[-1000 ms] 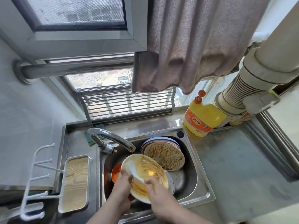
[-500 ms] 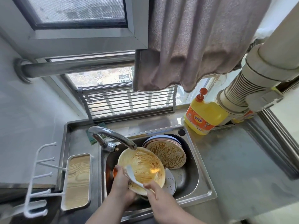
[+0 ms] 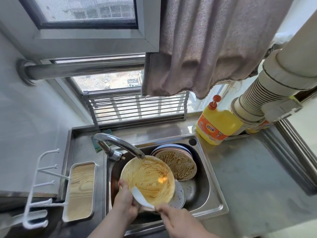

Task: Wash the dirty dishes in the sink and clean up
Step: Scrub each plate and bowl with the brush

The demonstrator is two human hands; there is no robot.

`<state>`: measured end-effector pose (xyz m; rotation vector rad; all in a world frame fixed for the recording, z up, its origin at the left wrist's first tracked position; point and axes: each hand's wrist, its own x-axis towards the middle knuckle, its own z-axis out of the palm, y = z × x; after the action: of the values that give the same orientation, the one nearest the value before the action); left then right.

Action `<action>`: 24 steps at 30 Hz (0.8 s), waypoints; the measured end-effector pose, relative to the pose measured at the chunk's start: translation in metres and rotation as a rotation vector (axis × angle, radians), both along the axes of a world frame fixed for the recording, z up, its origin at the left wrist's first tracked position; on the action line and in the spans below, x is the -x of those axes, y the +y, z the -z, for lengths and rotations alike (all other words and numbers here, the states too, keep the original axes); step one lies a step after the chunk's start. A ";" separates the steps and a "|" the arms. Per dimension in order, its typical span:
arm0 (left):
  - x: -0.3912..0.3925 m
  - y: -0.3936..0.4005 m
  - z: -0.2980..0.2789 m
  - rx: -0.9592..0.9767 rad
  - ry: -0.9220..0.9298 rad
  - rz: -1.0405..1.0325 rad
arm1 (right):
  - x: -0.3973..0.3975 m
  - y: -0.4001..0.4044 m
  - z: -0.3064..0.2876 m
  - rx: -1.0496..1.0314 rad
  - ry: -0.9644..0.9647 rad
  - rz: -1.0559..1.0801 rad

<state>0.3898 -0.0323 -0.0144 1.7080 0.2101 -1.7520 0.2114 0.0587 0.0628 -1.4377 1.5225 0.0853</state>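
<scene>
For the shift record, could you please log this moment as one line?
left hand holds smeared plate | right hand scrubs with white brush | under faucet | stacked dirty plates wait

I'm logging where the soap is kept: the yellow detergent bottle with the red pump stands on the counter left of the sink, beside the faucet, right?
Not quite. In the head view the yellow detergent bottle with the red pump stands on the steel counter right of the steel sink, at its far corner, away from the chrome faucet.
</scene>
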 end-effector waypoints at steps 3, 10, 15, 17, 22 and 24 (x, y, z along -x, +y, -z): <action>0.021 0.011 -0.013 0.008 0.070 0.018 | -0.010 -0.040 0.012 0.074 0.105 0.032; 0.003 0.013 0.002 0.068 -0.042 0.046 | 0.054 -0.026 0.035 -0.031 0.343 0.115; 0.014 0.015 -0.005 0.024 -0.056 0.052 | -0.007 -0.013 0.019 -0.014 0.066 0.101; 0.028 0.019 -0.013 0.021 -0.005 0.082 | -0.005 -0.045 0.027 0.065 0.115 0.129; 0.008 0.008 0.007 0.131 -0.076 0.124 | 0.055 -0.030 0.037 -0.024 0.241 0.224; 0.000 0.005 0.012 0.126 -0.105 0.098 | 0.040 -0.001 0.030 -0.074 0.159 0.182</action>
<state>0.3902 -0.0269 -0.0265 1.7380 -0.0307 -1.7014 0.1717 0.0579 0.0325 -1.2522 1.7561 0.1471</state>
